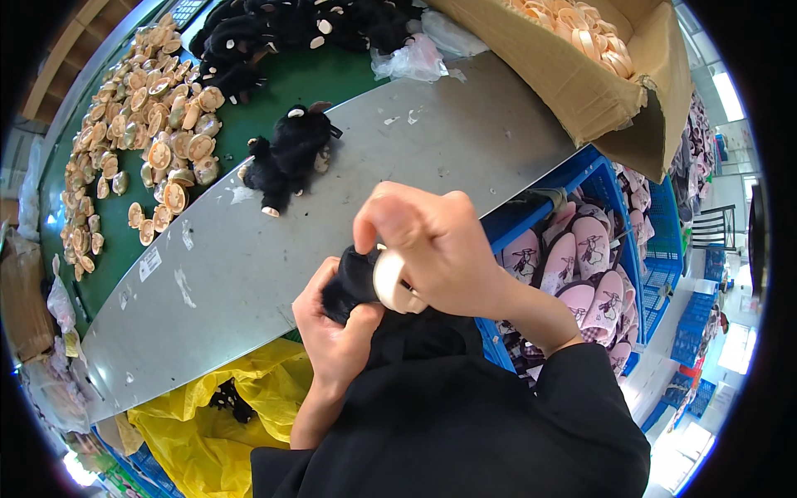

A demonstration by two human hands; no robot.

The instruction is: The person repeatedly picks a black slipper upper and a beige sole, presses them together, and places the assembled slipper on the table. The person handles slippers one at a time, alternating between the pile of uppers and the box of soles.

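Grey metal table (398, 158) carries one finished black plush toy (289, 156); heaps of beige plastic pieces (137, 124) wait; left hand (332, 332) grips black fur (349, 282), right hand (436, 241) fingers clamped on a beige piece (388, 278)

plush toy (288, 158) on table (432, 141), disc pieces (141, 133) left, cardboard box (598, 75) right, slipper crate (581, 257) below

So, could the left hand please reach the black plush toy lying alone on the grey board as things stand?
Probably not at once: the left hand is gripping a black furry piece, with the right hand pressing a beige disc onto it. The toy lies beyond on bare grey board, with nothing between.
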